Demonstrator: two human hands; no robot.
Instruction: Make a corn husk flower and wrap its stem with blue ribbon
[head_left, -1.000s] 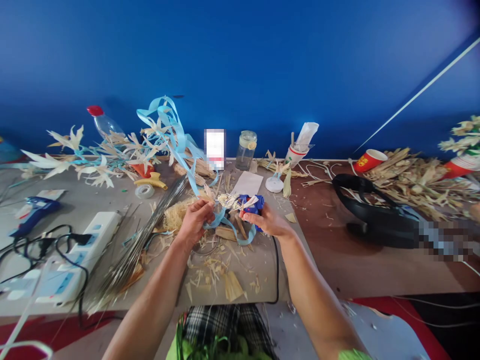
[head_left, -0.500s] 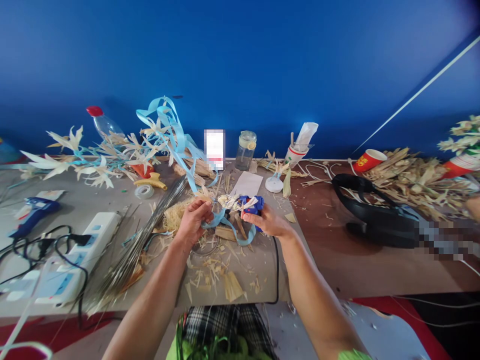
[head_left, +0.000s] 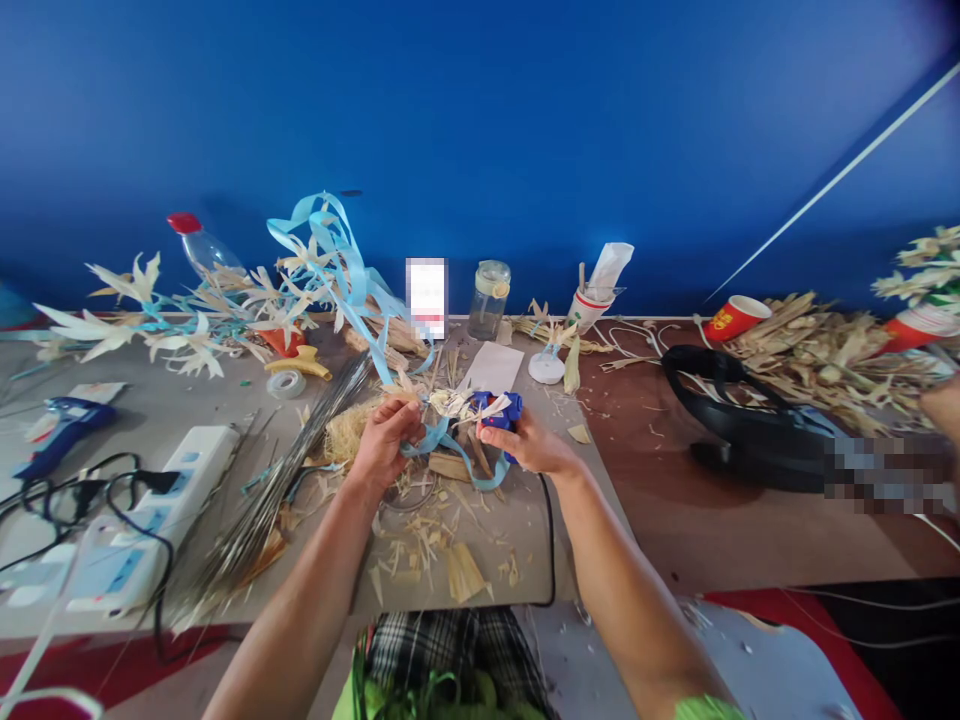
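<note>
Moved since the earlier frame: at the far right edge, a blurred bare hand or forearm of another person (head_left: pixel 943 405), now reaching a bit further into view. Shifted slightly to the left as well: nearly everything together, probably only from a small turn of the head. Not visibly changed: the grip of both hands.

Holding with the left hand (head_left: pixel 388 438): fingers closed in a tight pinch, with a glossy light-blue ribbon (head_left: pixel 435 437) at the fingertips; impossible to tell what else inside. Holding with the right hand (head_left: pixel 531 438): fingers wrapped around a dark-blue plastic tool with a red part (head_left: pixel 508 407), probably a glue gun. Between the two hands: a small bunch of pale, dry, husk-like strips (head_left: pixel 454 402), partly overlapping the tool.

Possible trouble from here: burning the left fingertips, because of working near the tool's front, if hot. Possible also: gluing the ribbon in a wrong place, because of hanging loosely just below the tool. Then, catching loose pale flakes (head_left: pixel 464 573) in wet glue, because of lying so near. Less likely: a jerk on the tool through the thin black cord (head_left: pixel 551 540), if attached and snagged at the table edge.
</note>
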